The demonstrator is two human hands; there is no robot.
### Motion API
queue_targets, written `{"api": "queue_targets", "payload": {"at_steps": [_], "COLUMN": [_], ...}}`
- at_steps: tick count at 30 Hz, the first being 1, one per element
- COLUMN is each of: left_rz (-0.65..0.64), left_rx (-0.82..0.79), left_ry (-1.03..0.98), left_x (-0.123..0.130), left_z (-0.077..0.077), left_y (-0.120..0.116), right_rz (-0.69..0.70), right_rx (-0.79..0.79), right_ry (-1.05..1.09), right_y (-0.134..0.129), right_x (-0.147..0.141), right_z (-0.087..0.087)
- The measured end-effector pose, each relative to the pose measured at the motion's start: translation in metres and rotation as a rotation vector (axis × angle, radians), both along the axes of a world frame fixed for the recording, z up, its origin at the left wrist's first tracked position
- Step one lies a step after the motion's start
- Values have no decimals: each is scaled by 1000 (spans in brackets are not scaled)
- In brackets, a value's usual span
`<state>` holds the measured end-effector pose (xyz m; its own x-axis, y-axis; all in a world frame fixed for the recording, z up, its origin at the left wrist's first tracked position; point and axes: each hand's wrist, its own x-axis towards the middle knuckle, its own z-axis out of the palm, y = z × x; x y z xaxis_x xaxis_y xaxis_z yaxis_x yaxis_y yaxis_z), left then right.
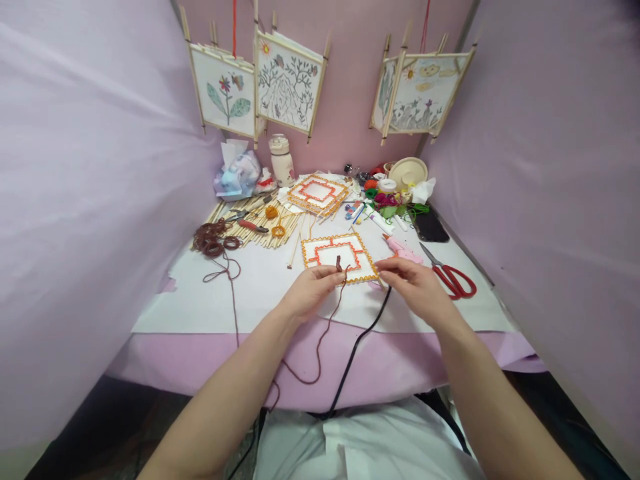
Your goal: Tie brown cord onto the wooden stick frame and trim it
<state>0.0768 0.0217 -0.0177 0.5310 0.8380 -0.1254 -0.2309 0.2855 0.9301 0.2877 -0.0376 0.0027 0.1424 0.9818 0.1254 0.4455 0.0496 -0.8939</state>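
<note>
The square yarn-trimmed frame (pixel 340 259) lay flat on the white paper sheet (pixel 200 297), directly in front of you and between your hands. Your left hand (pixel 310 293) had its fingers closed narrowly, pinching a brown yarn strand (pixel 320 350) over the frame's upper edge. The strand trailed down past the table edge in a loose loop. Your right hand (pixel 415 288) had its fingers (pixel 385 265) drawn narrow at the frame's right corner; you cannot tell from this view what they held, if anything. A black cable (pixel 361 345) ran down from beneath that hand. The step in hand appeared to be placing brown yarn on the frame; the next move called for tension on the strand, clear of the cable. A pink glue gun (pixel 403 250) and red-handled scissors (pixel 453 281) lay just beyond your right hand. Farther off were a brown yarn coil (pixel 213 239), bamboo sticks (pixel 255 230), and a second trimmed frame (pixel 317 195).
</note>
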Motion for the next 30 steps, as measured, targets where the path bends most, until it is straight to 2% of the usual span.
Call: {"api": "queue_targets", "payload": {"at_steps": [2, 4, 9, 17, 24, 30], "left_rz": [-34, -54, -89, -202, -305, -338], "left_rx": [-14, -6, -32, -56, -25, -76], "left_ry": [-53, -73, -18, 113, 133, 112], "left_x": [0, 0, -2, -5, -7, -7], "left_z": [2, 4, 5, 4, 1, 3], "left_y": [-1, -2, -3, -2, -2, -3], "right_rz": [110, 153, 128, 19, 146, 199], "right_rx": [-67, -119, -74, 12, -86, -123], "right_ry": [194, 348, 653, 533, 721, 758], "right_y": [4, 9, 20, 22, 22, 21], "right_x": [-25, -41, -53, -46, -45, -45], "right_z": [5, 4, -9, -15, -17, -13]}}
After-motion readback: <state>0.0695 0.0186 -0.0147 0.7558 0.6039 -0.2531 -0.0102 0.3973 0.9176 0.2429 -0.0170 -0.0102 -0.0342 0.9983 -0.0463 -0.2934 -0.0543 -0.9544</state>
